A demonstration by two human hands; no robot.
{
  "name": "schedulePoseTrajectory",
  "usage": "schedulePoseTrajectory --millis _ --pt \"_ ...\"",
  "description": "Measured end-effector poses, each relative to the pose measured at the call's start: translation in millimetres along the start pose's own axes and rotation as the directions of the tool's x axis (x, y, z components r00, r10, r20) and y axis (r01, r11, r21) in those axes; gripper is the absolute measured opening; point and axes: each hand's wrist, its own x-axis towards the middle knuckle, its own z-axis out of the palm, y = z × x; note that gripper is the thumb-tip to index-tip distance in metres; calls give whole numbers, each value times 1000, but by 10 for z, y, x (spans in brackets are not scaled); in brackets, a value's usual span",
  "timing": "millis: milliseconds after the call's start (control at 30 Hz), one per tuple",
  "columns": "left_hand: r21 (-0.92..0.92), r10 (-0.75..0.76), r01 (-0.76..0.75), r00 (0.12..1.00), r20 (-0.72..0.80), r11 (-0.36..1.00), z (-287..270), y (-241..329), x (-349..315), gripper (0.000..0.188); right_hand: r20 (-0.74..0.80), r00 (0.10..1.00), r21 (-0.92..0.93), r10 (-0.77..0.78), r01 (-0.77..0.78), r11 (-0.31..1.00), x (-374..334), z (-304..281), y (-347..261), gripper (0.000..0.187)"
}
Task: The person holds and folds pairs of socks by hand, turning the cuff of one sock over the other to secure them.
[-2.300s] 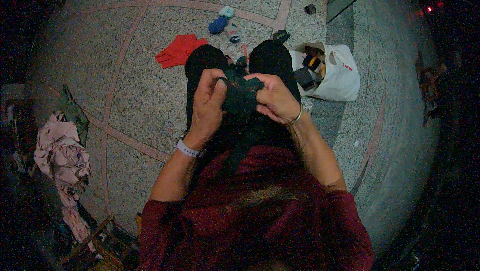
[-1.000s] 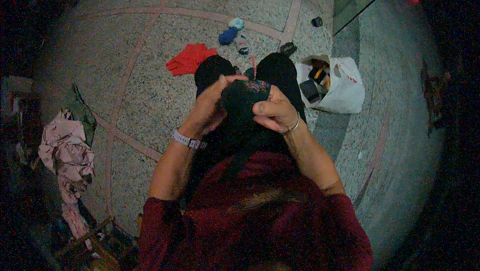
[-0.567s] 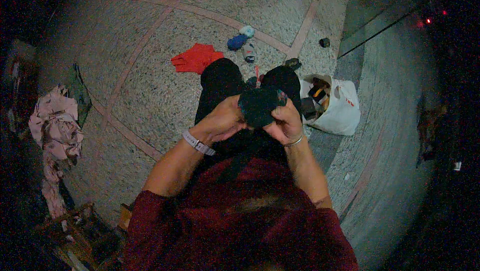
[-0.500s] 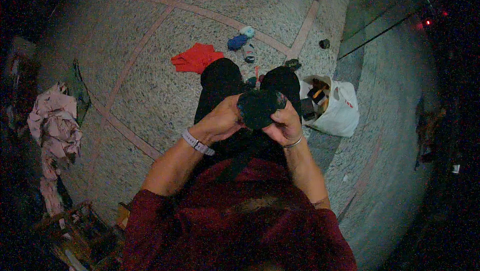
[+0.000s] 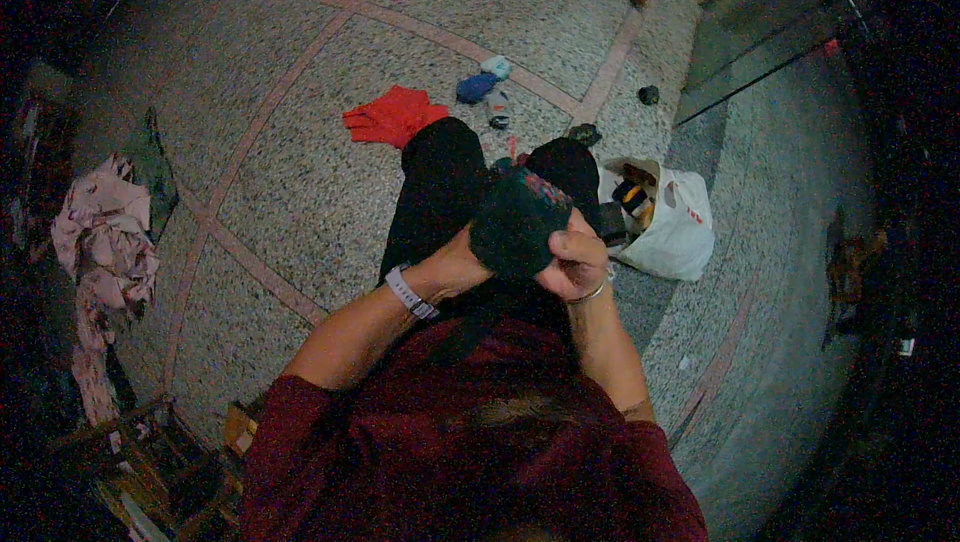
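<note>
Both hands clamped on a dark cloth bundle [image 5: 515,225] over the lap.
I see left hand [image 5: 455,264] and right hand [image 5: 575,264] together gripping it; white bag [image 5: 675,237] just right, red cloth [image 5: 392,114] far left.

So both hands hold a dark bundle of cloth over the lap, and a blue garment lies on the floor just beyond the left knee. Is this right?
Not quite: the garment beyond the left knee is red, not blue. The head view shows it flat on the speckled floor. The rest holds: the left hand and the right hand grip the dark cloth bundle over the lap.
</note>
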Motion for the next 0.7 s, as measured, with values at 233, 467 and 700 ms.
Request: schedulePoseTrajectory --millis 233,467,700 --pt "408 247 -69 882 -403 910 -417 283 4 29 -180 984 -156 9 -37 987 78 -65 -33 49" --pt "761 366 -254 930 24 597 -251 690 -79 36 -148 989 -162 -18 -7 987 122 270 -173 45" --pt "802 281 -165 960 -3 574 -295 626 -65 31 -73 993 -383 88 -109 917 111 288 -331 49"
